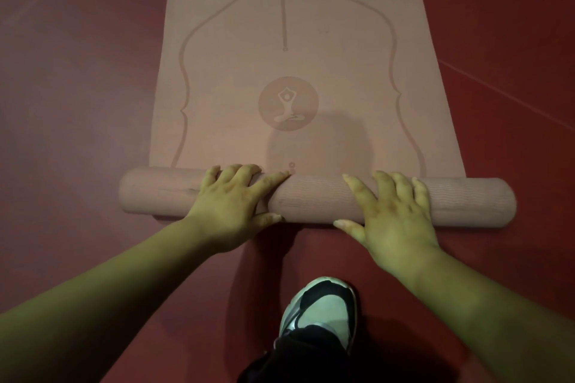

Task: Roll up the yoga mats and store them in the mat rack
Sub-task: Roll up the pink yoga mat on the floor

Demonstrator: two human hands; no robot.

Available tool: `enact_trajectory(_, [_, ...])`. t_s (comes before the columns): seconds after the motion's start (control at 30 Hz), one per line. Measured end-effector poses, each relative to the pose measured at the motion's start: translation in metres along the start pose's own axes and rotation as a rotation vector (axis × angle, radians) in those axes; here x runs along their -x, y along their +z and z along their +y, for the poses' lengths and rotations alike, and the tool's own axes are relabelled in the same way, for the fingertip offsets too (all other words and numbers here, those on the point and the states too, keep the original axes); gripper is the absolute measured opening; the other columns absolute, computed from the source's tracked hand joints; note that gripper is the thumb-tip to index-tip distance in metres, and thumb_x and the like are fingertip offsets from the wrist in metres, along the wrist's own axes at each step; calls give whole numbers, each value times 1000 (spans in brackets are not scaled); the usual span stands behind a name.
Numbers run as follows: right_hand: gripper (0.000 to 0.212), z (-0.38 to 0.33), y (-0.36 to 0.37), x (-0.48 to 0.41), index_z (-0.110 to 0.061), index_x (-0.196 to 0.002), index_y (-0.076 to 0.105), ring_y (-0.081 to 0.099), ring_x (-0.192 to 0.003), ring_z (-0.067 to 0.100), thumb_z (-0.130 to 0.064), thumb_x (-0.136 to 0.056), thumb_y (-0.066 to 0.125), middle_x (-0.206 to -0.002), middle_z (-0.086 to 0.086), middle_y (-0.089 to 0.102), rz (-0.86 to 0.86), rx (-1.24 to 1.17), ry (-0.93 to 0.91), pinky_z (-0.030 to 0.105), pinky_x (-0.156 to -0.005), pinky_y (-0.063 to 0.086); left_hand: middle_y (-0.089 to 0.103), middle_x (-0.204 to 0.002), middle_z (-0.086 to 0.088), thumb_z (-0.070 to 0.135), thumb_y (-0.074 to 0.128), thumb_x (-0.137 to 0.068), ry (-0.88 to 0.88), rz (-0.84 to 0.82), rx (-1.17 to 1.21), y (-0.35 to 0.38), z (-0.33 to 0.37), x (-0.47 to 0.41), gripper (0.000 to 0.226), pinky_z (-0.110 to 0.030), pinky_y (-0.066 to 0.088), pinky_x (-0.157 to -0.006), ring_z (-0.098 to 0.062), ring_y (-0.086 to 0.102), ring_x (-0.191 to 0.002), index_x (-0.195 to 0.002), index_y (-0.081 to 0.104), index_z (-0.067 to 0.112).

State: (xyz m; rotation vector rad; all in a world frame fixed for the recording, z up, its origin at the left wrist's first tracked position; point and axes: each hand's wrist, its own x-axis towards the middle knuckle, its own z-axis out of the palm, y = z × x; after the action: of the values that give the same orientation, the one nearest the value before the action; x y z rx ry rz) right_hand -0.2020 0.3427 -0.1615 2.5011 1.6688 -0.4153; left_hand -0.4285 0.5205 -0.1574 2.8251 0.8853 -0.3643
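Stretched up the middle of the frame on a dark red floor [77, 71], a pink yoga mat [289, 40], its near end wound into a roll [311, 199] lying crosswise in the lower middle. Pressing on the roll left of centre, the left hand [230, 202], fingers spread and only slightly bent over the top, thumb against the near side, closed round nothing. Right of centre, the right hand [395, 214], fingers splayed flat on the roll. Just above the roll, a round seated-figure logo [288, 103]. Bottom centre, a black-and-white shoe [320, 305].
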Motion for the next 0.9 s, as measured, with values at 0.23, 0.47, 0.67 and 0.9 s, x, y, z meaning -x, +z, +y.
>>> enact_trajectory(0.23, [84,6,-10,-15,-38,-154,33,42,-135,35,-82,-83,29,-146,11,48,-86,66,-9,53,-115,24,51,-143,-13,72,43,-84,9,103,-76,10,9,9,81,-63,33,-109,-39,46,-131,-155,34,34])
enact_trajectory(0.47, [82,-4,7,0,-26,-155,37,38,-140,44,-71,-86,37,-149,21,44,72,25,-10,62,-118,20,57,-133,-9,74,42,-85,56,96,-58,3,-1,-7,77,-54,42,-97,-35,54,-116,-152,37,36])
enact_trajectory(0.67, [79,0,1,-14,-28,-147,50,50,-127,42,-72,-81,52,-138,17,56,57,32,-5,61,-111,30,57,-134,-12,74,42,-84,51,121,-46,-2,-2,-11,78,-59,41,-99,-36,55,-118,-152,40,35])
enact_trajectory(0.9, [86,6,-18,-32,-37,-159,18,30,-144,32,-79,-86,35,-157,7,35,-66,38,-16,50,-119,14,49,-146,-17,70,45,-82,5,143,-85,11,7,-2,84,-66,29,-111,-41,43,-136,-156,35,32])
